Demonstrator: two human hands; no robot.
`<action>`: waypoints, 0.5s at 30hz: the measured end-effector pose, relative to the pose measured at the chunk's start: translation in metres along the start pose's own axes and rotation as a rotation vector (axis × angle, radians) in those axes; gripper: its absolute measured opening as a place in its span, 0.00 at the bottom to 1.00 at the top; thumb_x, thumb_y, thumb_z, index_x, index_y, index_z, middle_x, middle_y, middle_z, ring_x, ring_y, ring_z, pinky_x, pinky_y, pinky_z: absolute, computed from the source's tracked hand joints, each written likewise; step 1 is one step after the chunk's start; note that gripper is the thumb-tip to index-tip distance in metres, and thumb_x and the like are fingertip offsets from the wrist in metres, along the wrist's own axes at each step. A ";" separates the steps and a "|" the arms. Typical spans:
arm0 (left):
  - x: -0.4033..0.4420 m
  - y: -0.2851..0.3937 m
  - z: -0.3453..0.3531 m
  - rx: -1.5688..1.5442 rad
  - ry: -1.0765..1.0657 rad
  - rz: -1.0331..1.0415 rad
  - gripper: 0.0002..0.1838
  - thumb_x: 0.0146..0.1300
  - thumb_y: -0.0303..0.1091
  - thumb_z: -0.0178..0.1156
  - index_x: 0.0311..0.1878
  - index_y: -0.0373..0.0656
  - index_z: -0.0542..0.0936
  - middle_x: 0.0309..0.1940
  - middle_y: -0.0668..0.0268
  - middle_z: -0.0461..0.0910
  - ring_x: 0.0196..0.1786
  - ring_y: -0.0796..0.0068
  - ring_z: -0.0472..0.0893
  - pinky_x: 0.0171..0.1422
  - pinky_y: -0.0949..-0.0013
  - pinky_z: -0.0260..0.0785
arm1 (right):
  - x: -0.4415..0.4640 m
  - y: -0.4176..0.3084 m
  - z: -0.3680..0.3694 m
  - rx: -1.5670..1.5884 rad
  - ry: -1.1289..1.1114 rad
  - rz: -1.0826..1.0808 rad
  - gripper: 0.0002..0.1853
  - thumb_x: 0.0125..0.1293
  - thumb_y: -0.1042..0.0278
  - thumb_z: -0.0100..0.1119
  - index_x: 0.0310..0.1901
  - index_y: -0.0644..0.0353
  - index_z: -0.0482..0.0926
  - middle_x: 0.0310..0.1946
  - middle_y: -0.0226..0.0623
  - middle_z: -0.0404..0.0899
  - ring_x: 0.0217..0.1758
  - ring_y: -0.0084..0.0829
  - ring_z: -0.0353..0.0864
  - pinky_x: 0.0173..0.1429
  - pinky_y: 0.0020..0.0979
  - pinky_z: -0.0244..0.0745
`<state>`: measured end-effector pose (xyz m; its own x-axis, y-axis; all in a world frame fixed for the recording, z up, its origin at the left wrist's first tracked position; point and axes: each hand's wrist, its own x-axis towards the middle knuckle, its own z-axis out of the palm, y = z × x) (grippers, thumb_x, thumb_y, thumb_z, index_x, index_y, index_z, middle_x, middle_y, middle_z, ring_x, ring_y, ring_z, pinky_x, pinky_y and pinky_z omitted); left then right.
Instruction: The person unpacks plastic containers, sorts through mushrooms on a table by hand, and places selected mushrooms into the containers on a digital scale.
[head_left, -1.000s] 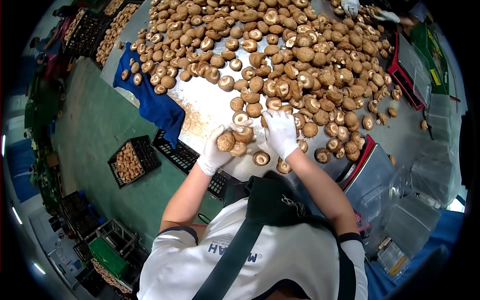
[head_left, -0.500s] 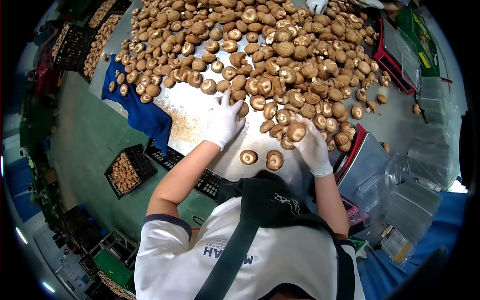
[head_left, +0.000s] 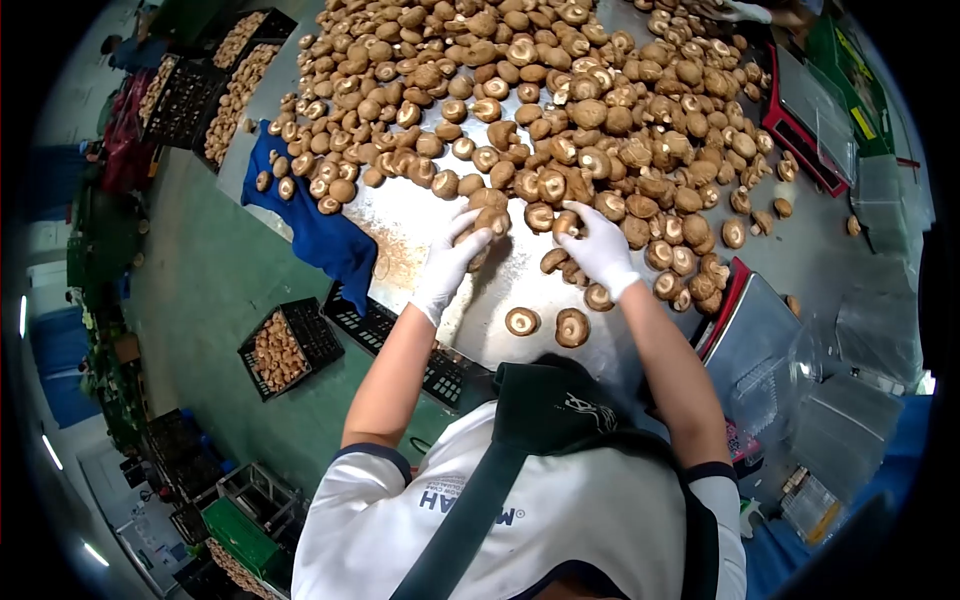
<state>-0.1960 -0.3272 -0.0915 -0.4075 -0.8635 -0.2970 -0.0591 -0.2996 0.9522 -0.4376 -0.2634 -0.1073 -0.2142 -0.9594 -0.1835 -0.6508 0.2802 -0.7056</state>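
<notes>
White-gloved, my left hand is curled around brown mushrooms above the metal table. To its right, my right hand has its thumb and fingers closed on one mushroom at the near edge of the large mushroom pile. Two mushrooms lie stem side up near the front edge, one on the left and another beside it. A few more sit just below my right hand.
A blue cloth hangs over the table's left edge. Black crates stand below, one holding mushrooms. Scales with red frames are on the right, near clear plastic boxes. Another person's gloved hand is at the far right.
My left hand has turned inward and now holds mushrooms it was reaching over. My right hand has moved up and left, away from where it held a mushroom. The view has shifted slightly.
</notes>
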 end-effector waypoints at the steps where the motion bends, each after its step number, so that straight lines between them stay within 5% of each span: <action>1: -0.005 -0.007 -0.005 -0.275 -0.025 -0.163 0.23 0.68 0.38 0.62 0.61 0.36 0.76 0.61 0.60 0.76 0.58 0.70 0.79 0.61 0.69 0.72 | -0.006 -0.005 -0.014 0.292 -0.164 0.170 0.26 0.65 0.57 0.58 0.65 0.53 0.73 0.51 0.41 0.82 0.48 0.30 0.83 0.54 0.32 0.77; 4: -0.012 -0.015 -0.006 -0.643 -0.073 -0.378 0.25 0.69 0.40 0.59 0.64 0.37 0.72 0.53 0.60 0.80 0.54 0.67 0.81 0.58 0.64 0.76 | -0.027 0.006 -0.022 0.949 -0.111 0.101 0.26 0.70 0.66 0.48 0.68 0.61 0.68 0.57 0.39 0.77 0.52 0.29 0.80 0.54 0.29 0.77; 7: -0.015 -0.011 0.011 -0.652 0.029 -0.406 0.26 0.69 0.43 0.59 0.64 0.38 0.71 0.52 0.58 0.80 0.53 0.65 0.81 0.56 0.61 0.77 | -0.056 0.016 -0.036 1.507 -0.207 0.078 0.31 0.70 0.63 0.39 0.73 0.62 0.58 0.66 0.46 0.67 0.66 0.38 0.72 0.66 0.42 0.71; 10: -0.011 -0.028 0.000 -0.726 -0.054 -0.412 0.27 0.69 0.46 0.58 0.63 0.38 0.71 0.53 0.56 0.79 0.53 0.64 0.81 0.56 0.59 0.77 | -0.094 0.034 -0.052 1.868 -0.020 0.116 0.22 0.76 0.54 0.38 0.61 0.59 0.66 0.63 0.45 0.69 0.67 0.47 0.71 0.67 0.45 0.70; 12: -0.013 -0.025 -0.006 -0.753 -0.026 -0.409 0.27 0.69 0.48 0.57 0.63 0.39 0.72 0.53 0.56 0.79 0.54 0.61 0.81 0.58 0.57 0.76 | -0.110 0.053 -0.061 1.562 0.171 0.190 0.10 0.75 0.60 0.48 0.42 0.57 0.73 0.51 0.37 0.78 0.57 0.33 0.79 0.58 0.36 0.75; 14: -0.019 -0.028 -0.012 -0.749 -0.012 -0.391 0.26 0.69 0.47 0.56 0.63 0.40 0.72 0.54 0.56 0.79 0.55 0.60 0.81 0.58 0.56 0.76 | -0.122 0.053 -0.061 0.698 0.188 0.136 0.08 0.71 0.66 0.55 0.43 0.60 0.78 0.38 0.32 0.79 0.41 0.28 0.81 0.46 0.26 0.75; 15: -0.021 -0.029 -0.015 -0.760 0.003 -0.423 0.26 0.69 0.47 0.56 0.64 0.41 0.72 0.55 0.56 0.79 0.56 0.60 0.80 0.58 0.57 0.76 | -0.128 0.028 -0.056 0.469 0.199 0.136 0.09 0.67 0.70 0.57 0.47 0.60 0.80 0.36 0.33 0.81 0.41 0.25 0.81 0.45 0.26 0.75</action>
<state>-0.1722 -0.3063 -0.1136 -0.4866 -0.6192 -0.6163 0.4195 -0.7844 0.4569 -0.4694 -0.1310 -0.0650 -0.4375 -0.8782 -0.1933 -0.2217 0.3136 -0.9233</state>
